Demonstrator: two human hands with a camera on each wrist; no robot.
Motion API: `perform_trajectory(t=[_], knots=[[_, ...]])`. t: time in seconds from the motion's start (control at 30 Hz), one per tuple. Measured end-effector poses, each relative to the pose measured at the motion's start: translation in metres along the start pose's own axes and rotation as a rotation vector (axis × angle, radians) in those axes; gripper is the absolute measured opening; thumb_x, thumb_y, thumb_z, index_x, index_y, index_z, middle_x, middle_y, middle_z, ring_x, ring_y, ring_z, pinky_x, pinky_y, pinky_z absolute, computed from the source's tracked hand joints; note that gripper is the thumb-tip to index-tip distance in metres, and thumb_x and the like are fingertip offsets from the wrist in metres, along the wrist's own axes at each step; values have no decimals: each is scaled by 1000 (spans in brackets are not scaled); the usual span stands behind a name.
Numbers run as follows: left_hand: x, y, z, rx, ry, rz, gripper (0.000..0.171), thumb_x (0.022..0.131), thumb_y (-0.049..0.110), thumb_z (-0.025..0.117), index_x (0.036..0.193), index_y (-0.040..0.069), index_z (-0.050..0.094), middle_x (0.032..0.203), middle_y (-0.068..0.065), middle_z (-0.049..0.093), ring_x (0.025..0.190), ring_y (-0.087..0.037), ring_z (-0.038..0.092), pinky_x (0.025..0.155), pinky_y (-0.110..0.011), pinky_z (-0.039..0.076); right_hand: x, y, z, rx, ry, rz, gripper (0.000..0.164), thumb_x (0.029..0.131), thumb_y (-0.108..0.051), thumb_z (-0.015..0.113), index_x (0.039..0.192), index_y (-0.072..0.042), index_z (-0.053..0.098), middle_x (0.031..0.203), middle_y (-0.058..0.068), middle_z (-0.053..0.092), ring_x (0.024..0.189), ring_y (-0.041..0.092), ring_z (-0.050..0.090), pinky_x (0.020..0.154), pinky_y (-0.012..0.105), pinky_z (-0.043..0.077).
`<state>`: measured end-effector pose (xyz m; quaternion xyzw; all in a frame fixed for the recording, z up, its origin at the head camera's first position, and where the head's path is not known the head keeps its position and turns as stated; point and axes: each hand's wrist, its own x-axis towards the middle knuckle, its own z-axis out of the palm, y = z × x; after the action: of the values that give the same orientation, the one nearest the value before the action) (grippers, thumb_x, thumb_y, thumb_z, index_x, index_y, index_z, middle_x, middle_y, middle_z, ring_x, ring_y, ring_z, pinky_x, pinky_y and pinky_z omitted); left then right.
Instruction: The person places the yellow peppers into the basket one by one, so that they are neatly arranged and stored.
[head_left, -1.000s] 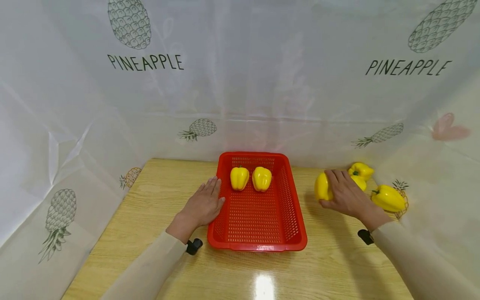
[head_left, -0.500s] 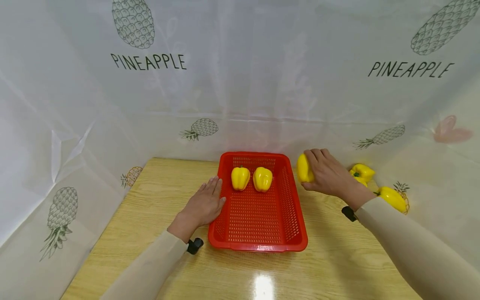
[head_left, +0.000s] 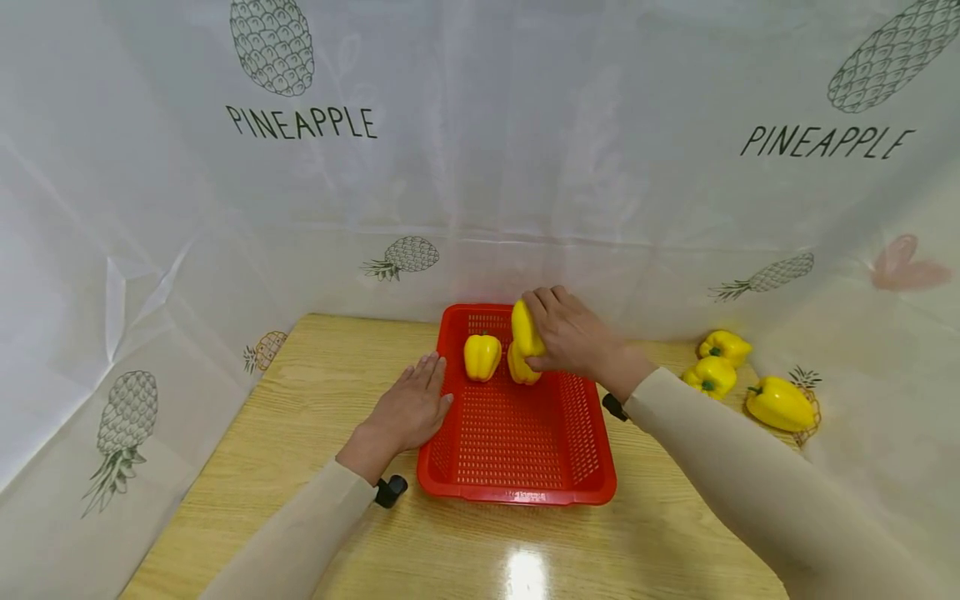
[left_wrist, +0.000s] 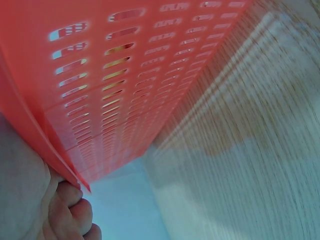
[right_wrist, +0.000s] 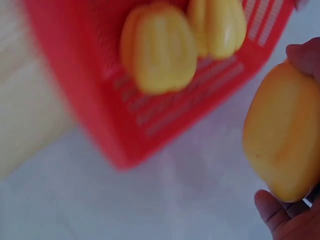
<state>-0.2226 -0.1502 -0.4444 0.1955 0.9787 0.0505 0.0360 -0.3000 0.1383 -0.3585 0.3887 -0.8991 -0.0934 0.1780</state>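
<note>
My right hand grips a yellow bell pepper above the far part of a red perforated basket. Inside that basket sit two more yellow peppers: the left one shows fully, while the right one is partly covered by the held pepper. From the right wrist, the gripped pepper appears between thumb and fingers, apart from the two in the basket. My left hand rests with straight fingers along the basket's left rim; in the left wrist view its fingertips are right at the rim.
Three yellow peppers lie at the table's right end: one at the back, one before it, another farther right. A pale sheet printed with pineapples hangs behind and beside the wooden table.
My right hand has carried the bell pepper leftward from the right side of the table to over the basket. The left hand has stayed at the basket's left rim.
</note>
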Motion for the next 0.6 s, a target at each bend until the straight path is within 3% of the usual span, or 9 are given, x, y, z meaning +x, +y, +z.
perform_trajectory(t=[0.13, 0.3, 0.6], knots=[[0, 0, 1, -2, -6, -5, 68, 114, 36, 40, 165, -5, 21, 173, -22, 22, 162, -37, 21, 132, -51, 21, 11, -26, 12, -5, -21, -27, 84, 85, -49, 79, 140, 6, 48, 128, 19, 59, 116, 34, 56, 107, 41, 48], [1, 1, -1, -15, -12, -14, 68, 114, 36, 40, 166, -5, 21, 174, -22, 20, 163, -37, 20, 132, -51, 20, 14, -53, 32, -6, -49, -50, 89, 83, -50, 83, 143, 6, 48, 132, 19, 61, 119, 32, 58, 109, 40, 49], [0, 0, -1, -17, -6, -17, 69, 114, 36, 42, 165, -5, 22, 173, -22, 22, 162, -37, 21, 132, -52, 22, 10, -84, 65, -2, -208, -48, 92, 82, -57, 83, 142, -1, 43, 130, 14, 58, 116, 27, 55, 108, 34, 50]])
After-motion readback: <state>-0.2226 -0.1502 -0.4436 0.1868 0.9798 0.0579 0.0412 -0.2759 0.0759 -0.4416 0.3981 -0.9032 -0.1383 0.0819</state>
